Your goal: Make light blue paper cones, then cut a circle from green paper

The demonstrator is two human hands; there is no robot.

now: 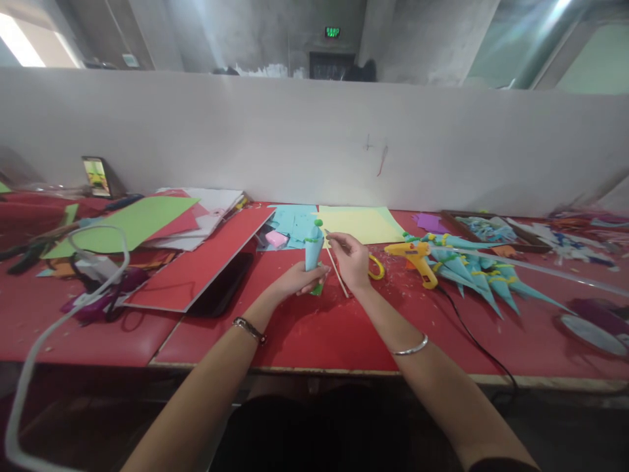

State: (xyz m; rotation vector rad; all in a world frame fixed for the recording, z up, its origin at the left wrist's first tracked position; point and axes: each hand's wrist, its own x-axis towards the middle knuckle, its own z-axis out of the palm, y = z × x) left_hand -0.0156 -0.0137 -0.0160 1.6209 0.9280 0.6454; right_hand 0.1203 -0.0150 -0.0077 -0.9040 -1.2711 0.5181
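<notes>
A light blue paper cone [314, 252] with green trim around its wide upper end stands upright in my left hand [298, 279], whose fingers wrap round its lower part. A small green pom-pom [318, 223] sits at the cone's top. Just right of the cone, my right hand [350, 257] is closed in a pinch near its rim. From those fingertips a thin wooden stick [337, 270] slants down toward the table. A scrap of bright green [317, 288] shows below my left hand. Beside my right wrist is a yellow ring-shaped handle [377, 267], partly hidden.
A yellow glue gun [417, 259] with a black cord lies right, beside several finished blue cones [474, 272]. Yellow sheets [361, 224] and blue paper [295, 223] lie behind. Left are a red board [206, 262], a green sheet [128, 223] and a propped phone [97, 177].
</notes>
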